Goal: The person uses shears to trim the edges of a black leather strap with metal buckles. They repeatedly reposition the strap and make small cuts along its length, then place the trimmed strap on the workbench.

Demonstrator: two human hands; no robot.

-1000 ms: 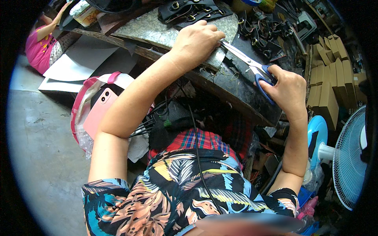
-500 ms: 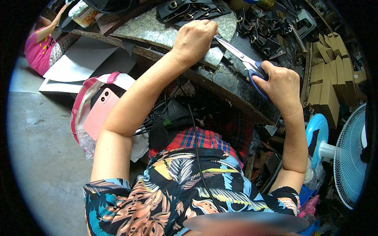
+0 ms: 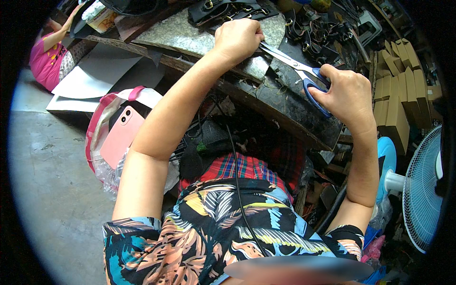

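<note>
My right hand [image 3: 347, 95] grips a pair of scissors [image 3: 293, 64] by blue handles, thumb in the lower loop. The silver blades point up and left, parted by a narrow gap, and their tips come close to the fingers of my left hand [image 3: 239, 40]. Those fingers are pinched together over the workbench; what they hold is hidden. Just beyond my left hand, black leather straps with gold buckles [image 3: 223, 12] lie on a speckled stone slab [image 3: 185, 32].
More buckled black straps [image 3: 316, 35] are heaped at the bench's right. Folded cardboard boxes [image 3: 396, 95] and a blue fan [image 3: 425, 190] stand to the right. A bag with a pink phone [image 3: 121, 135] is at left. Another person in pink [image 3: 47, 61] sits at far left.
My right hand has moved right and slightly up with the scissors, whose handles and blades are now wider apart. My left hand has shifted a little to the right.
</note>
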